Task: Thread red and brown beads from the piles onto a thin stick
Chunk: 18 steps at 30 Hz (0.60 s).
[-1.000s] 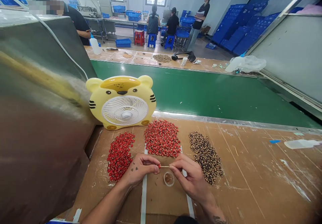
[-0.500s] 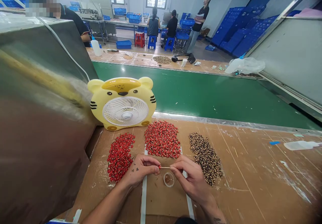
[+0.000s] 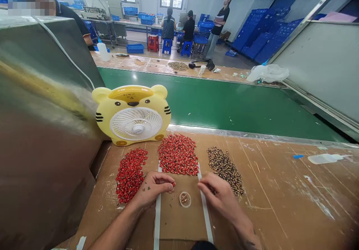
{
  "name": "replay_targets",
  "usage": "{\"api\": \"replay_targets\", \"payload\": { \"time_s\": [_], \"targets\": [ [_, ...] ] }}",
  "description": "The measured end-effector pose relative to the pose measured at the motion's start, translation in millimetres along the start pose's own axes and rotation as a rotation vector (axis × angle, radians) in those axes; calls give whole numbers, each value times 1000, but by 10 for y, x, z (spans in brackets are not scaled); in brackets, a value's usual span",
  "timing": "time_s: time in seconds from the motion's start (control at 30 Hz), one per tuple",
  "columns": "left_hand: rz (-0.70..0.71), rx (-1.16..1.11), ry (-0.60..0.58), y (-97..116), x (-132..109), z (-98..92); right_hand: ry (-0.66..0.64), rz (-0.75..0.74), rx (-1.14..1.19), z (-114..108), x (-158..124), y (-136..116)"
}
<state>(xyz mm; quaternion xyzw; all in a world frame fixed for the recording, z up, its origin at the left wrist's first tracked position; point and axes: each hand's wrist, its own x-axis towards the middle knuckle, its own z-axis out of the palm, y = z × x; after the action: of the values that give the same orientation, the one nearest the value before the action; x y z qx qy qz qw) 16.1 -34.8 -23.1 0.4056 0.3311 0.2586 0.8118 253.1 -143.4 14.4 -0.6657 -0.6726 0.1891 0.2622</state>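
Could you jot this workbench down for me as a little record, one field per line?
Left hand: pinches a small red piece
Right hand: beside the black-and-tan pile, fingertips close together; can't tell whether they hold anything
Between the hands: small clear cup, apparently with a thin stick in it
Other piles: left red pile, middle red pile
Fan: yellow tiger-faced fan, behind the left red pile
Beyond the bench: long green surface
Right side: squeeze bottle, lying down
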Motion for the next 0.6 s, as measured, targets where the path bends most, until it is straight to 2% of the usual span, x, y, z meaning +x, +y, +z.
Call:
{"api": "replay_targets", "payload": {
  "time_s": [0.1, 0.2, 0.3, 0.4, 0.6],
  "targets": [
    [-23, 2, 11, -1, 4, -14, 82, 45, -92, -242, -27, 263],
    [-32, 5, 1, -1, 0, -10, -1, 7, -200, -362, -63, 412],
    [-35, 14, -13, -3, -2, -6, -89, -53, -253, -301, -64, 408],
    [-33, 23, -14, -9, 8, -17, -116, -79, -305, -183, -11, 345],
    [-20, -16, -18, -31, 26, -41, -174, -31, -412, -111, 134, 308]
  ]
}}
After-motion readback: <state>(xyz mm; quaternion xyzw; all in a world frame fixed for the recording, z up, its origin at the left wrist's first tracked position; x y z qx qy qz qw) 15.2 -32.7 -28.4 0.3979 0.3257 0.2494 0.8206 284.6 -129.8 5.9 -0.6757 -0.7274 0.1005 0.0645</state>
